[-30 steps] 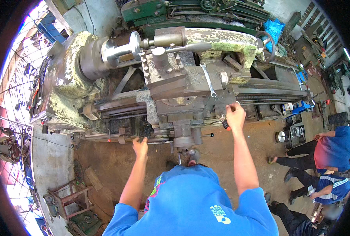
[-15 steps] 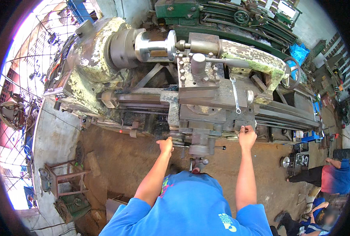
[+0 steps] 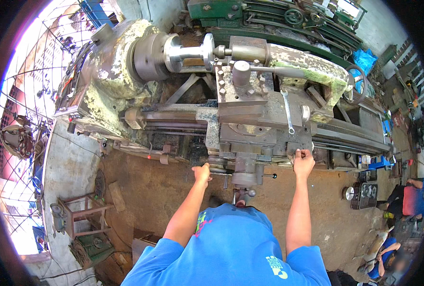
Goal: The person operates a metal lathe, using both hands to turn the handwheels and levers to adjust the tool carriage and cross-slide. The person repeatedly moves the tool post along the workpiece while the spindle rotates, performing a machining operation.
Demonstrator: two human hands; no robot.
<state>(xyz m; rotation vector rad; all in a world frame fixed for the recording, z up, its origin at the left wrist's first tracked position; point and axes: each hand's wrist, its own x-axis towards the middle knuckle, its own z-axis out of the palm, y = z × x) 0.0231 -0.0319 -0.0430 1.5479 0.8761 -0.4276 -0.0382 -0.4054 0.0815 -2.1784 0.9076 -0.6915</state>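
your left hand (image 3: 202, 174) curls by a round grey metal wheel (image 3: 220, 165), your right hand (image 3: 303, 163) below a long silver metal spanner (image 3: 287, 113), and i can't tell what they pinch.

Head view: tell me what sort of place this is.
Most likely a machine shop: a worn lathe holds a shiny workpiece in its chuck, a wrench lies on the lathe, and a green machine stands behind.

Can't tell what, if anything, the right hand (image 3: 304, 163) pinches at the lathe's (image 3: 245, 114) front, plus the green machine (image 3: 221, 10) behind it's cropped.
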